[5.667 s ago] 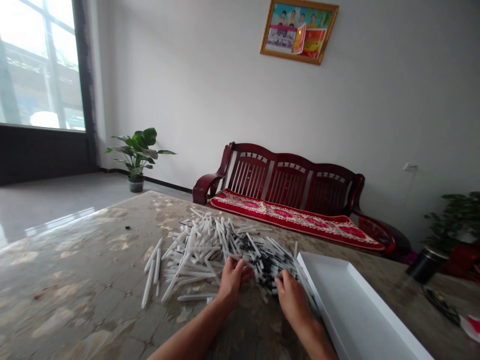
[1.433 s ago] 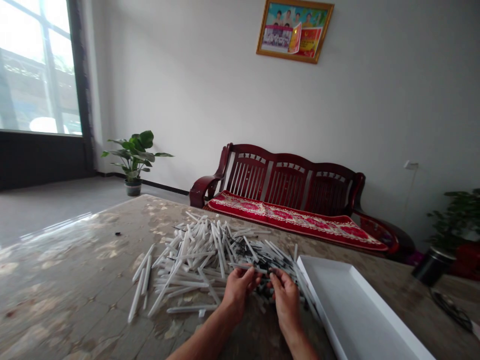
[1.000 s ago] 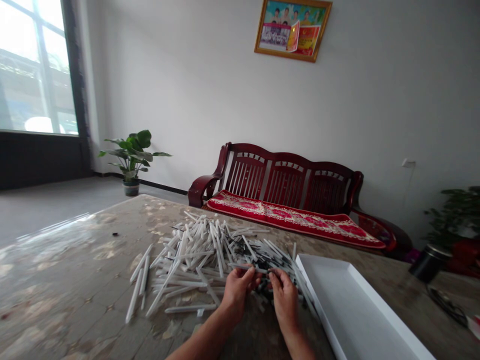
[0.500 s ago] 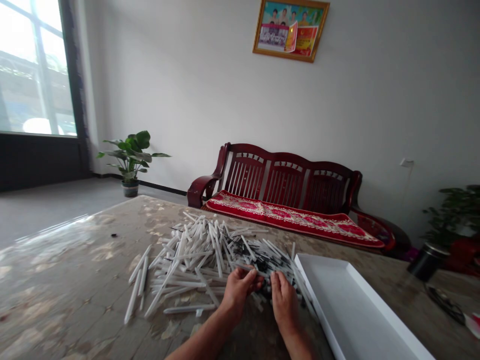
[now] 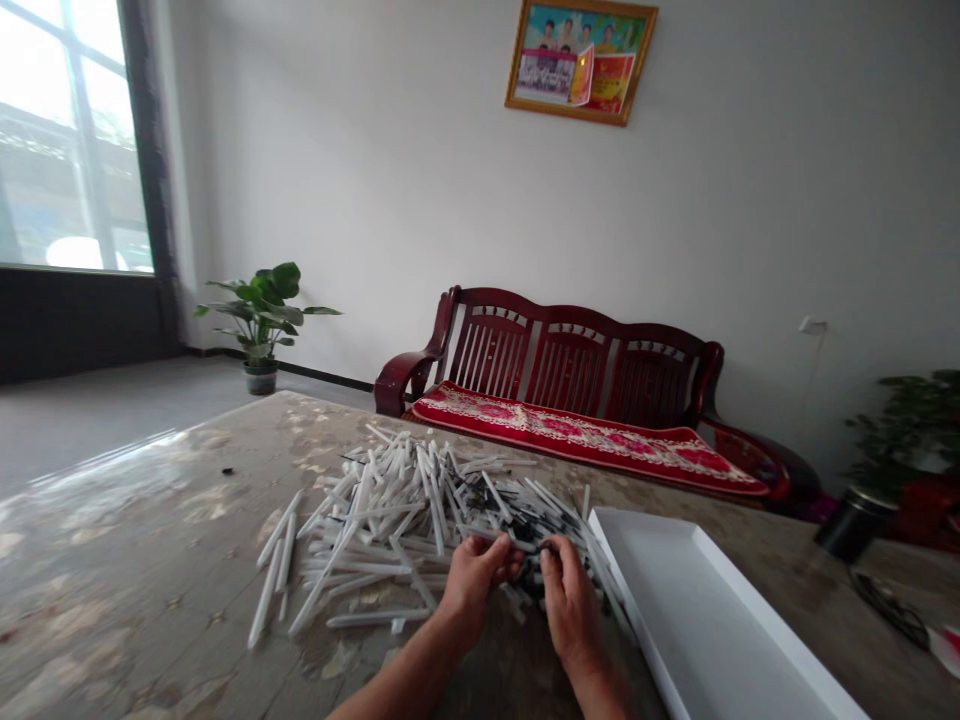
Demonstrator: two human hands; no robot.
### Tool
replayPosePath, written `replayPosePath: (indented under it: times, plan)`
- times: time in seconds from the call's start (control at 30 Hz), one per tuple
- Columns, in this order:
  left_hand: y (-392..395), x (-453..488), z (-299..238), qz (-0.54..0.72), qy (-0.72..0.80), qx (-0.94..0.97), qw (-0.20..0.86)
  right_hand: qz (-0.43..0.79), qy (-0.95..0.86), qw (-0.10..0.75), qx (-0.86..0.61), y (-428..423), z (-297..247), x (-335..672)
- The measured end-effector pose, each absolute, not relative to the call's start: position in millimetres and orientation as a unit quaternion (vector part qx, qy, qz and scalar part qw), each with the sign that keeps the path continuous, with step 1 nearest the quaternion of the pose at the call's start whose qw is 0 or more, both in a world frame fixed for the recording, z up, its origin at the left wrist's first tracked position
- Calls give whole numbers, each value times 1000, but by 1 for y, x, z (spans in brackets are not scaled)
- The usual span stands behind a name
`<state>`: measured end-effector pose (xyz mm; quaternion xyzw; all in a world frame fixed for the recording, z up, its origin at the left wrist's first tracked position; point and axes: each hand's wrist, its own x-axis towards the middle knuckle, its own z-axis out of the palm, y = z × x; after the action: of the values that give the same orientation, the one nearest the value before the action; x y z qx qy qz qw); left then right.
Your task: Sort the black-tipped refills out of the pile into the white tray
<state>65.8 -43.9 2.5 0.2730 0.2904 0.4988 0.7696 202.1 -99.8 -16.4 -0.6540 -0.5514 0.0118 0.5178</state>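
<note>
Item: heap of white sticks (image 5: 405,500), dark pieces toward three o'clock, on the bench (image 5: 112,560). Left hand (image 5: 474,585): fingers (image 5: 487,553) curled together against one stick. Right hand (image 5: 571,605): fingers (image 5: 553,560) together near its end, grip unclear. White tray (image 5: 697,610) at three o'clock. Small, unhurried pinches suit such a tangle.

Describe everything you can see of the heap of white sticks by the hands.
The heap of white sticks lies loose and criss-crossed on the mottled stone-look tabletop. The sticks are thin, straight and look like plastic. Toward the right end, many show black parts, too small to identify. Several lie apart along the left edge. The left hand and right hand touch the heap's near right side. Its right end reaches the rim of a white tray; contact cannot be told.
</note>
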Motion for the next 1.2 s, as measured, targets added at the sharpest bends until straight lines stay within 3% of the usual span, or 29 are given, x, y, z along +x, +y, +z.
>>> replayPosePath:
  times: [0.4,0.6,0.87,1.2]
  plan:
    - [-45,69,0,497,287,295,764,-39,-558,451,-695,-99,-21,206]
    - [-42,66,0,497,300,291,760,31,-561,492,-665,-102,-18,205]
    - [-42,70,-2,496,298,286,764,18,-542,459,-704,-97,-22,204]
    - [-38,70,-7,494,297,294,762,11,-564,502,-655,-98,-20,204]
